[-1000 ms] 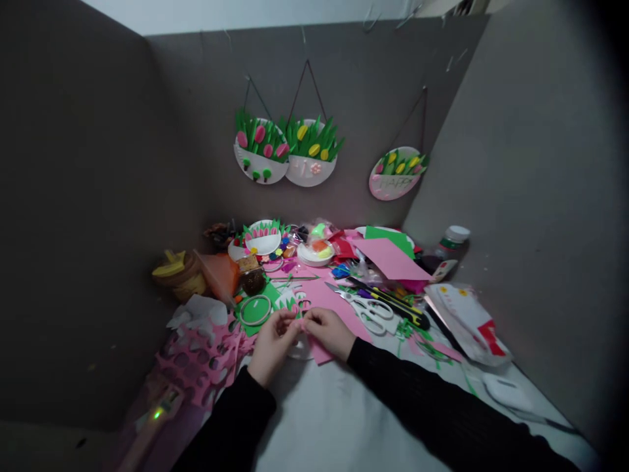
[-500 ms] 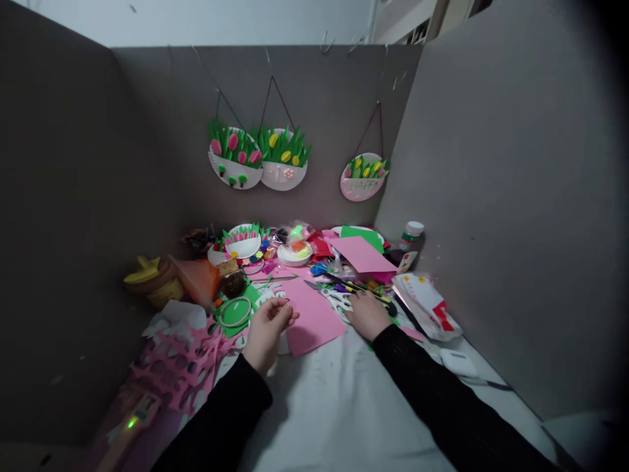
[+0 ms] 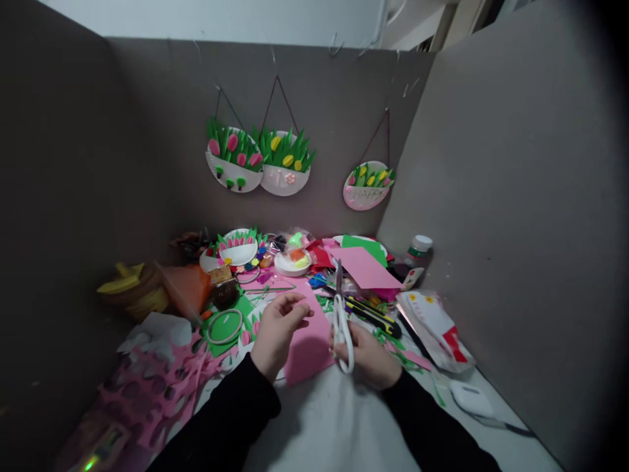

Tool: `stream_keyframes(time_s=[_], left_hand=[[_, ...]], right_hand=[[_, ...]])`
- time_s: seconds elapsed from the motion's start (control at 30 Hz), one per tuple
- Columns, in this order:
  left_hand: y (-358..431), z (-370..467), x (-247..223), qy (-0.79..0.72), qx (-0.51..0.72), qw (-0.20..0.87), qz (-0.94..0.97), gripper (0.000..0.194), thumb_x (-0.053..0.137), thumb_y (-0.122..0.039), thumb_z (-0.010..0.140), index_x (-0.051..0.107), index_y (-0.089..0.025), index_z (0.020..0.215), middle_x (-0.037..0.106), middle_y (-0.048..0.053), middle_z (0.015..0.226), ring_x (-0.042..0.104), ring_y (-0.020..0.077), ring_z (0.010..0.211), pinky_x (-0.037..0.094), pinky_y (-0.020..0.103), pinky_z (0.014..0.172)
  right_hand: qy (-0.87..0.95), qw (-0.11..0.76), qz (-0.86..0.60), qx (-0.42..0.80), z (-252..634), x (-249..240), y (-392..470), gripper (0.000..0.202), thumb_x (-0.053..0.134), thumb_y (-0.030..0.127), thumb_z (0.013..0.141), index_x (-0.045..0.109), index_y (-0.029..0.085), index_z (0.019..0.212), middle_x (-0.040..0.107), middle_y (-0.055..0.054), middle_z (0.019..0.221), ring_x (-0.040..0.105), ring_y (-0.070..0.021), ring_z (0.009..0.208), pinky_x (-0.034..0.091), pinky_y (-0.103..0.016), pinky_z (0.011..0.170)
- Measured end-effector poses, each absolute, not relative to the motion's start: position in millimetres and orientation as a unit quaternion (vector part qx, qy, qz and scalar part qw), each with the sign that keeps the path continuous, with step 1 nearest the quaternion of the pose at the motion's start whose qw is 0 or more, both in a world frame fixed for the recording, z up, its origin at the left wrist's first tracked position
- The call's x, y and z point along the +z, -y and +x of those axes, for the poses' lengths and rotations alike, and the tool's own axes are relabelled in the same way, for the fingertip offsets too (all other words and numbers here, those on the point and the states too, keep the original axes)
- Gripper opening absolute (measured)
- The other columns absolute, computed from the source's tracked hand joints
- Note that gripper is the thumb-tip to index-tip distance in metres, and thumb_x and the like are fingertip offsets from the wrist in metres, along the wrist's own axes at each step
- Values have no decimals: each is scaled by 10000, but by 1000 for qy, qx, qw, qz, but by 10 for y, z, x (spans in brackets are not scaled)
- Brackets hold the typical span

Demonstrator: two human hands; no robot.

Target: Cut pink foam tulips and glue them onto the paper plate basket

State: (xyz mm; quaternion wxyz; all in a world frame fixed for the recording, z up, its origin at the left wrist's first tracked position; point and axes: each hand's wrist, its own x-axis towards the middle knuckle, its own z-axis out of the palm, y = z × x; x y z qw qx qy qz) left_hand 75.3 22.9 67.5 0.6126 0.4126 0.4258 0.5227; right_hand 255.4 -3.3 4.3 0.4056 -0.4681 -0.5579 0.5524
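A pair of white-handled scissors (image 3: 340, 313) is in my right hand (image 3: 372, 357), its blades together and pointing away from me. The fingers of that hand are closed around the handle loops. My left hand (image 3: 278, 333) hovers over the left side of a pink sheet (image 3: 308, 354), thumb and fingers pinched together. Whatever lies between those fingertips, if anything, is too small to make out. The pink sheet lies flat on the white cloth, partly covered by both hands. Just right of the scissors rests a yellow-and-black utility knife (image 3: 376, 316).
Pink sheets with punched-out holes (image 3: 142, 393) are heaped at left, near a green sheet with a ring (image 3: 225, 326). A white packet (image 3: 435, 331) and a lidded bottle (image 3: 419, 252) stand right. Paper-plate flower baskets (image 3: 285, 177) hang on the grey back panel.
My right hand has picked the scissors up off the table, drawn them toward me and turned their blades away from me. My left hand stays pinched. The view has shifted slightly.
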Motion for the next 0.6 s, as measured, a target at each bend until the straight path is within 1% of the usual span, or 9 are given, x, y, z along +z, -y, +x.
stream_keyframes(time_s=[0.07, 0.13, 0.2, 0.27, 0.4, 0.43, 0.5, 0.57, 0.6], left_hand=[[-252, 740, 683, -426, 520, 613, 415, 198, 702, -259, 693, 568, -159, 798, 598, -17, 686, 596, 102, 672, 453, 199, 604], [-264, 725, 698, -427, 518, 616, 412, 183, 696, -260, 701, 558, -162, 767, 583, -22, 680, 582, 98, 668, 450, 195, 599], [-274, 710, 711, -432, 515, 618, 409, 170, 691, -256, 705, 555, -162, 745, 570, -25, 680, 562, 92, 661, 440, 185, 583], [-290, 694, 715, -436, 514, 621, 400, 167, 691, -257, 704, 557, -161, 728, 559, -28, 686, 536, 81, 645, 429, 174, 570], [-338, 663, 690, -438, 517, 637, 367, 195, 720, -276, 673, 568, -161, 712, 545, -38, 683, 511, 66, 612, 420, 164, 559], [-348, 657, 680, -439, 516, 640, 362, 203, 726, -281, 665, 572, -165, 728, 551, -39, 677, 516, 68, 605, 419, 166, 554], [-363, 651, 662, -443, 518, 638, 359, 226, 733, -282, 655, 580, -178, 785, 569, -38, 663, 528, 77, 587, 421, 174, 542], [-366, 654, 652, -449, 526, 621, 369, 250, 732, -269, 652, 582, -186, 835, 581, -34, 653, 529, 84, 565, 424, 180, 528], [-363, 659, 651, -452, 531, 610, 376, 251, 731, -258, 649, 583, -185, 838, 581, -32, 650, 526, 84, 559, 425, 180, 522]], right_hand=[[562, 417, -455, 552, 2447, -18, 88, 319, 657, 412, 703, 488, 175, 834, 474, 27, 698, 443, -115, 607, 380, -242, 568], [594, 407, -435, 541, 2373, -66, 128, 387, 653, 509, 722, 497, 171, 826, 479, 15, 709, 439, -121, 624, 377, -246, 573], [608, 385, -421, 552, 2329, -94, 157, 463, 658, 587, 700, 503, 168, 823, 503, 4, 719, 449, -124, 625, 379, -248, 565], [589, 363, -420, 588, 2307, -109, 181, 522, 696, 614, 646, 509, 168, 843, 540, -7, 740, 476, -127, 625, 391, -247, 560], [530, 341, -424, 651, 2295, -111, 217, 600, 763, 601, 564, 508, 180, 907, 586, -20, 808, 535, -128, 635, 433, -259, 594], [525, 338, -430, 652, 2295, -103, 224, 615, 754, 624, 556, 498, 185, 903, 578, -18, 811, 534, -124, 628, 434, -260, 588], [537, 335, -441, 637, 2296, -75, 240, 641, 677, 713, 568, 467, 196, 884, 552, -16, 811, 520, -121, 617, 427, -259, 564], [578, 331, -436, 605, 2300, -49, 255, 638, 552, 776, 631, 443, 202, 889, 526, -19, 807, 505, -124, 624, 423, -266, 563], [600, 328, -431, 589, 2302, -43, 263, 618, 508, 773, 670, 433, 204, 898, 516, -21, 805, 502, -128, 632, 427, -273, 573]])
